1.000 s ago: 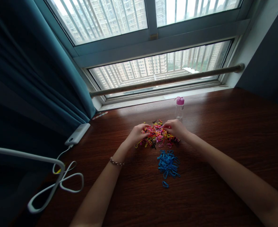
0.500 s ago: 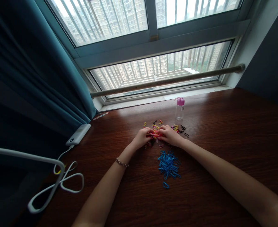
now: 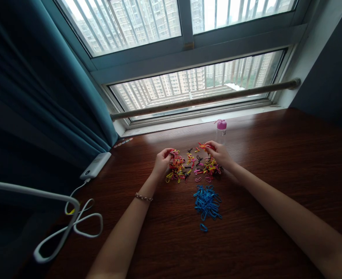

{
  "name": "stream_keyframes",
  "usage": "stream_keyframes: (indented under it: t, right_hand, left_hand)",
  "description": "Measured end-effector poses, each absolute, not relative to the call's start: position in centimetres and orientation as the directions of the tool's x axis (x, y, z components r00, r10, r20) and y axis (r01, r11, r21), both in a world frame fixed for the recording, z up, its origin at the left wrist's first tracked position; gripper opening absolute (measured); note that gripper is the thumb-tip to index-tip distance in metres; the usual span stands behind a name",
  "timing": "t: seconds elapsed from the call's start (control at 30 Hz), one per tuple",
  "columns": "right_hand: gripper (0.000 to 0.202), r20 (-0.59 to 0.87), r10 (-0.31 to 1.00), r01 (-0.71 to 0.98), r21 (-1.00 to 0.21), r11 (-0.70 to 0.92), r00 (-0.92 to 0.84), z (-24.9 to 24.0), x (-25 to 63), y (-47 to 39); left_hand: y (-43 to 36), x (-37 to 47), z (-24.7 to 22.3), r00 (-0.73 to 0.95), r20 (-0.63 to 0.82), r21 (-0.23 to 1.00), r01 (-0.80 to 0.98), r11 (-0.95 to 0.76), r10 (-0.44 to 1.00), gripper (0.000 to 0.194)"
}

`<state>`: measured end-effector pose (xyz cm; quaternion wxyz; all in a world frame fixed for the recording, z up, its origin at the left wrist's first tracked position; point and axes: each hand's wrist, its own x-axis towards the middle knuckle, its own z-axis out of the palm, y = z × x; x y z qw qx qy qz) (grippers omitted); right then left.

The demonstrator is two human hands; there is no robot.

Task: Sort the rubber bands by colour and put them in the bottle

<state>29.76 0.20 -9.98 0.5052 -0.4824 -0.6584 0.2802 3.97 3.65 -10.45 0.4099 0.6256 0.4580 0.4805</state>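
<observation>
Several small red, pink, yellow and black loops lie in two loose heaps on the dark wooden table. At the left heap (image 3: 177, 168), my left hand (image 3: 162, 162) pinches some red and pink loops at its upper left edge. My right hand (image 3: 219, 154) is above the right heap (image 3: 210, 166), its thumb and fingers closed on a few red and orange loops. A few black and yellow loops lie between the heaps. Nearer to me sits a pile of blue loops (image 3: 207, 202), with one blue loop (image 3: 203, 228) apart below it.
Behind my right hand stands a clear bottle with a pink lid (image 3: 221, 124). A white power bank (image 3: 95, 167) with a looped white cable (image 3: 88, 228) lies at the left, beside the blue curtain (image 3: 80, 97). The window runs along the back.
My hands have moved apart, the left one leftward and the right one up and rightward. The coloured loops between them now show as two spread heaps. The blue pile has not moved.
</observation>
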Motion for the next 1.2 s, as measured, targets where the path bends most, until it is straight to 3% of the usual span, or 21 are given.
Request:
stream_keyframes:
  t: [0.27, 0.43, 0.53, 0.63, 0.7, 0.8, 0.97, 1.2]
  right_hand:
    - [0.028, 0.378, 0.917, 0.237, -0.886, 0.398, -0.128, -9.1, 29.7, -0.1]
    - [0.024, 0.335, 0.878, 0.359, -0.817, 0.452, -0.342, -7.6, 30.3, -0.4]
    - [0.031, 0.205, 0.842, 0.460, -0.760, 0.459, -0.499, -6.6, 31.6, -0.4]
    - [0.040, 0.077, 0.815, 0.534, -0.719, 0.444, -0.574, -6.1, 33.1, -0.2]
    - [0.043, 0.053, 0.821, 0.562, -0.703, 0.435, -0.569, -6.4, 34.1, -0.3]
    - [0.052, 0.116, 0.832, 0.570, -0.676, 0.466, -0.543, -7.8, 35.4, -1.0]
    - [0.088, 0.200, 0.855, 0.692, -0.512, 0.508, -0.479, -11.6, 36.9, -3.2]
    - [0.096, 0.260, 0.841, 0.746, -0.389, 0.541, -0.474, -13.6, 31.4, -2.7]
  left_hand:
    - [3.0, 4.2, -9.0, 0.252, 0.182, 0.977, 0.065, -0.204, 0.950, 0.033]
    - [3.1, 3.6, -8.1, 0.355, 0.181, 0.943, 0.202, -0.264, 0.917, 0.043]
    - [3.2, 2.6, -7.7, 0.450, 0.133, 0.821, 0.449, -0.352, 0.883, 0.055]
    - [3.1, 1.5, -8.1, 0.527, -0.010, 0.608, 0.678, -0.413, 0.850, 0.092]
    - [2.8, 1.1, -8.8, 0.526, -0.126, 0.478, 0.775, -0.413, 0.841, 0.113]
    - [2.1, 0.7, -10.1, 0.484, -0.214, 0.363, 0.846, -0.390, 0.849, 0.124]
    - [0.1, 0.4, -11.8, 0.533, -0.087, 0.359, 0.804, -0.473, 0.841, 0.107]
    - [-1.2, 4.5, -13.1, 0.560, 0.180, 0.424, 0.698, -0.577, 0.809, 0.097]
